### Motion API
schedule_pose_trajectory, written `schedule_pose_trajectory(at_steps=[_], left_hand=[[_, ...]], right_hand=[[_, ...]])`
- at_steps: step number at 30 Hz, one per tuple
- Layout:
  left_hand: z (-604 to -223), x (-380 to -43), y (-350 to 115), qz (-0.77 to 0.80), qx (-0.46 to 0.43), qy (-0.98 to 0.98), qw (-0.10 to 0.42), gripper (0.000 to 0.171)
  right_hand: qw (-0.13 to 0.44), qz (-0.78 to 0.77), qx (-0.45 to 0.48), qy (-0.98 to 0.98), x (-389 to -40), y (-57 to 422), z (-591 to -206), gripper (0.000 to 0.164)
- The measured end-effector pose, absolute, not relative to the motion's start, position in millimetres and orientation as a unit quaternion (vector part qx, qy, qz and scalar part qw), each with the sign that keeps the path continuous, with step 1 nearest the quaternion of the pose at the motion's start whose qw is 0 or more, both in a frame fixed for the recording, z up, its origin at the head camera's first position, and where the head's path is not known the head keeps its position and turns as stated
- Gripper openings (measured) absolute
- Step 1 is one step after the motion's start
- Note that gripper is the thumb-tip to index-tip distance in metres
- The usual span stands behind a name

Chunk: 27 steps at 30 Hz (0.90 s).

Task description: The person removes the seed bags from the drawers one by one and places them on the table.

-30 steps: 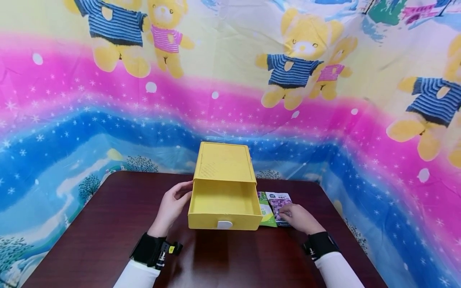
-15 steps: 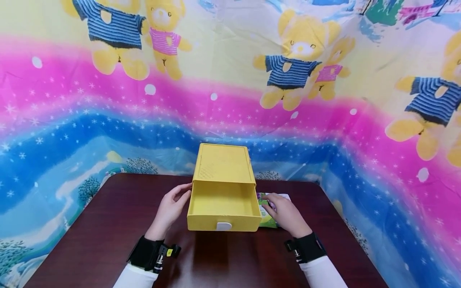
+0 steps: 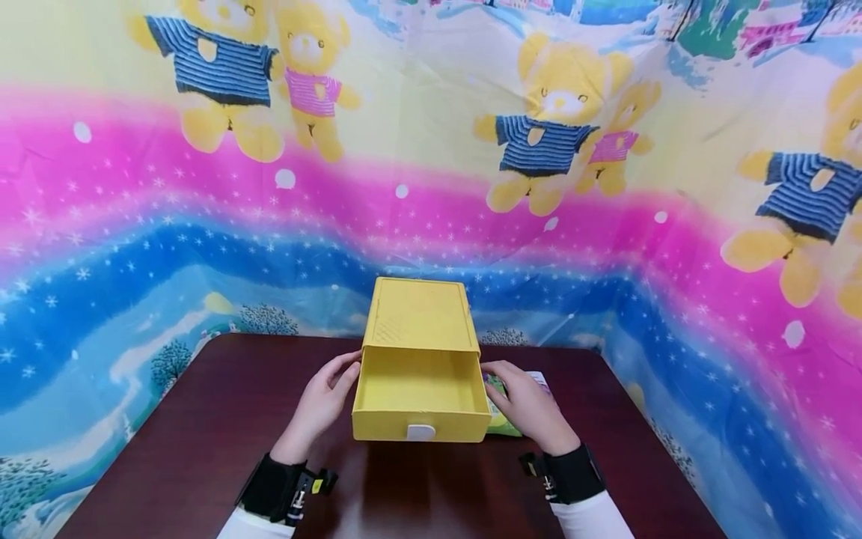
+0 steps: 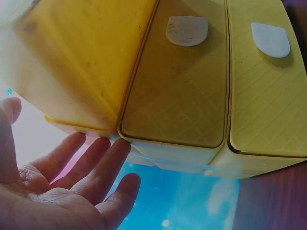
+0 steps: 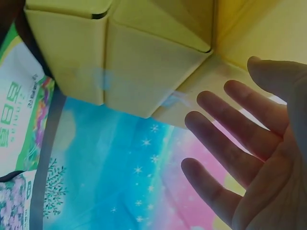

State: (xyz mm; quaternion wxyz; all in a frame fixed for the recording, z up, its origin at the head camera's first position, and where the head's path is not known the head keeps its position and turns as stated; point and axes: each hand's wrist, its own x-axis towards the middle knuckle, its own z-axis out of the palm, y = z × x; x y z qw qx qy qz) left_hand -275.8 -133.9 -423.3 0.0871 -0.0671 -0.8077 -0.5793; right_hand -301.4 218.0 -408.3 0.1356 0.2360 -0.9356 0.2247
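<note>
A yellow drawer cabinet (image 3: 420, 314) stands at the table's middle. Its top drawer (image 3: 384, 425) is pulled out, and the inside shows bare. Lower drawers (image 4: 187, 96) with white tab handles are closed in the left wrist view. My left hand (image 3: 319, 404) has its fingertips against the cabinet's left side, fingers nearly straight. My right hand (image 3: 532, 404) is at the right side, fingers extended and spread in the right wrist view, fingertips close to the cabinet wall. Neither hand grips anything. Right of the cabinet, partly behind my right hand, lie a green packet (image 3: 501, 424) and a purple-flowered packet (image 3: 541, 380).
The dark brown table (image 3: 182, 449) extends around the cabinet. A printed cloth (image 3: 417, 217) with teddy bears and snowflakes hangs behind the table and along its right side. The drawer juts out toward me over the table.
My right hand has left the purple-flowered packet and moved left, across the green packet, to the cabinet's right side. My left hand stays at the left side. The view has tilted slightly up.
</note>
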Motion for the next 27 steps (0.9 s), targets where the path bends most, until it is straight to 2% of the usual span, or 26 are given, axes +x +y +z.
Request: schedule_pose_trajectory(at_steps=[16,27], left_hand=[[-420,-273,-135,-0.588,-0.09,-0.797,0.105,0.048],[-422,-275,-136,-0.58,-0.086,-0.803,0.108,0.049]], right_hand=[[0.165,0.268,0.214,-0.925,-302,207,-389,0.034],[0.151,0.28,0.199,-0.927,-305,202,-387,0.033]])
